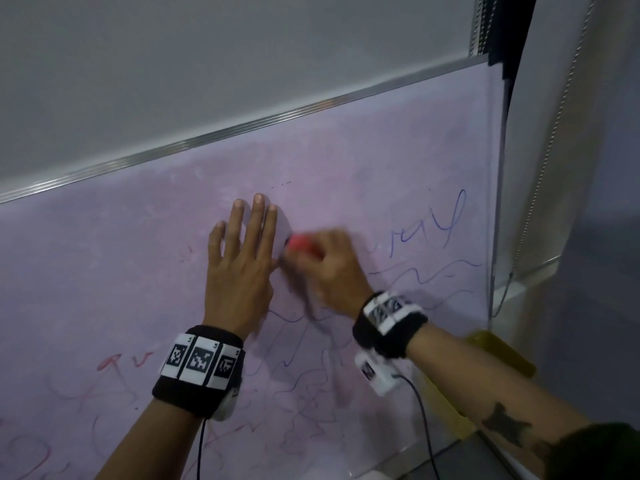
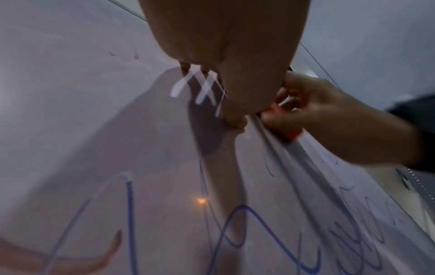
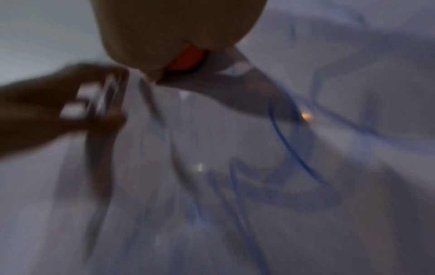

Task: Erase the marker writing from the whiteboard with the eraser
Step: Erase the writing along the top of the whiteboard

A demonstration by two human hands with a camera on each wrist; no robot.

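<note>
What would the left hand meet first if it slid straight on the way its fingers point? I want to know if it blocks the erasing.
Probably nothing but bare whiteboard until the metal top frame. The left hand lies flat, fingers pointing up the board.

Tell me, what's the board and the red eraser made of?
The whiteboard looks like a smooth, glossy coated panel: lights and the left hand reflect in it. Its top frame looks like ribbed, shiny metal, probably aluminium. The eraser in the right hand seems to be red-orange plastic with a dark edge, perhaps felt; it's blurred.
</note>
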